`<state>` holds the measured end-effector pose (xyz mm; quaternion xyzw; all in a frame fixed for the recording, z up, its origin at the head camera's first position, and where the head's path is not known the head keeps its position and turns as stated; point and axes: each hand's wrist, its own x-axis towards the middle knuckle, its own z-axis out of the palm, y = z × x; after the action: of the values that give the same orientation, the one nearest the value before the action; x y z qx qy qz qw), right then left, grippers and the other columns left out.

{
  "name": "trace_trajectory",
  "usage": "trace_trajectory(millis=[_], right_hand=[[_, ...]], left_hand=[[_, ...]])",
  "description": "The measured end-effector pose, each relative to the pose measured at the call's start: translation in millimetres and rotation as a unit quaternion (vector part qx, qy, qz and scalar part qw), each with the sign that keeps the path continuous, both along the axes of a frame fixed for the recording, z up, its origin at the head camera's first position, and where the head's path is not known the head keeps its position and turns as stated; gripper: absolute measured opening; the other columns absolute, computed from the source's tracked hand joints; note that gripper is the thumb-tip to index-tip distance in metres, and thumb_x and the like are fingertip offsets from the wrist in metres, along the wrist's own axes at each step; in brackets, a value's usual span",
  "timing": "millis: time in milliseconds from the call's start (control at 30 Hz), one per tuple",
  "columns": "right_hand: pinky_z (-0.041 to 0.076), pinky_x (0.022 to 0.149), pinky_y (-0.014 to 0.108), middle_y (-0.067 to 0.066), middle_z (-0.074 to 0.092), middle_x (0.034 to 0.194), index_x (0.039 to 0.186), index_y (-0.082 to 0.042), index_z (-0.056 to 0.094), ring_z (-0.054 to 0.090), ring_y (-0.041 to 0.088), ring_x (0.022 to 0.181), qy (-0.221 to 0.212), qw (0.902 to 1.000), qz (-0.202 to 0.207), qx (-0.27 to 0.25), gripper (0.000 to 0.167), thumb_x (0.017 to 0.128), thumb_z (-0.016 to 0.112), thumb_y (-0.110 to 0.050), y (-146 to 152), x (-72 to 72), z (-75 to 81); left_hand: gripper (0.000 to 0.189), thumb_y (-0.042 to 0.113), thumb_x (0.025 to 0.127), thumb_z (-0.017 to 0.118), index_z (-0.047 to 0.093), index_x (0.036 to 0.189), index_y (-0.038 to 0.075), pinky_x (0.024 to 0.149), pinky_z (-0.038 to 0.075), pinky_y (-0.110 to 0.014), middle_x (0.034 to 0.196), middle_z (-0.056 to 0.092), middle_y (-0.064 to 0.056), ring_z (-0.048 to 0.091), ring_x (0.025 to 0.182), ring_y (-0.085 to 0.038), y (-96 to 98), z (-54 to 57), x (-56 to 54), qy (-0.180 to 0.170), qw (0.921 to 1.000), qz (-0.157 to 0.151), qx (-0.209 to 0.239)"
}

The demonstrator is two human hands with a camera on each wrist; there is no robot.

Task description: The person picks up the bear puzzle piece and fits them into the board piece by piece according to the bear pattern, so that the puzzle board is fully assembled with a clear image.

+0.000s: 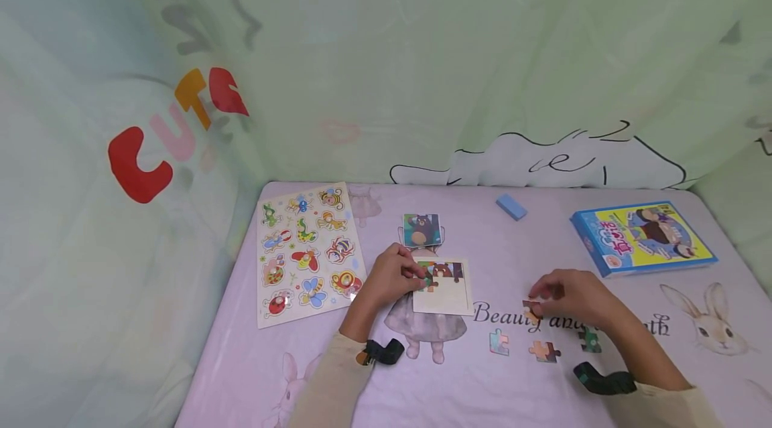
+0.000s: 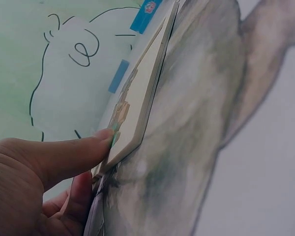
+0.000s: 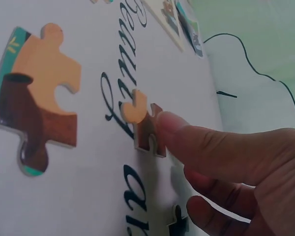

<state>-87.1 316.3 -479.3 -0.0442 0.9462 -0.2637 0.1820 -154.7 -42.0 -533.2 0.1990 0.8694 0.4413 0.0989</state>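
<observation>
A square white puzzle board (image 1: 443, 297) lies mid-table, with a bear's head and several joined pieces along its top and left. My left hand (image 1: 395, 275) grips the board's left edge; in the left wrist view the thumb (image 2: 83, 150) presses on its face beside a green piece, other fingers at the edge. Between thumb and fingers, my right hand (image 1: 569, 297) pinches a brown-and-orange puzzle piece (image 3: 146, 129), right of the board. Near that hand lie an orange-brown piece (image 1: 545, 351), a pale blue-pink piece (image 1: 498, 341) and a dark green piece (image 1: 590, 339).
A bear picture card (image 1: 421, 230) lies behind the board. To the left is an insect peg-puzzle board (image 1: 309, 254). A small blue block (image 1: 511, 207) sits at the back, and a blue-and-yellow box (image 1: 645, 237) at the right. Fabric walls (image 1: 422, 80) stand behind the table.
</observation>
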Motion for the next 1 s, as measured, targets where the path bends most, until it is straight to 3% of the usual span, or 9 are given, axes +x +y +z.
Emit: trace_trajectory(millis=[333, 600, 1000], right_hand=[[0.041, 0.064, 0.025, -0.001, 0.06, 0.085, 0.099, -0.018, 0.076, 0.05, 0.019, 0.084, 0.012, 0.9999, 0.0, -0.009, 0.025, 0.077, 0.088, -0.023, 2.1, 2.9, -6.5], [0.043, 0.063, 0.023, 0.0, 0.059, 0.087, 0.107, -0.016, 0.075, 0.051, 0.02, 0.085, 0.009, 0.9999, -0.008, -0.007, 0.033, 0.076, 0.089, -0.019, 0.2, 3.3, -8.3], [0.04, 0.06, 0.025, -0.001, 0.055, 0.079, 0.088, -0.018, 0.07, 0.049, 0.018, 0.078, 0.025, 0.9997, -0.002, -0.004, 0.017, 0.08, 0.085, -0.019, -3.3, 4.4, -4.3]], left_hand=[[0.008, 0.015, 0.082, 0.085, 0.083, 0.089, 0.012, 0.079, 0.049, -0.02, 0.105, 0.057, -0.001, 0.059, 0.087, -0.007, -0.5, 1.1, 0.1, -0.006, 1.0, 0.006, -0.001], [0.009, 0.015, 0.082, 0.085, 0.083, 0.091, 0.012, 0.079, 0.048, -0.021, 0.106, 0.057, 0.0, 0.057, 0.088, -0.007, 0.3, 3.8, 1.0, -0.012, 0.9999, 0.009, -0.005], [0.008, 0.016, 0.083, 0.085, 0.082, 0.09, 0.013, 0.078, 0.048, -0.019, 0.105, 0.055, 0.002, 0.054, 0.087, -0.004, 0.3, 1.2, 0.8, -0.018, 0.9998, 0.01, -0.005]])
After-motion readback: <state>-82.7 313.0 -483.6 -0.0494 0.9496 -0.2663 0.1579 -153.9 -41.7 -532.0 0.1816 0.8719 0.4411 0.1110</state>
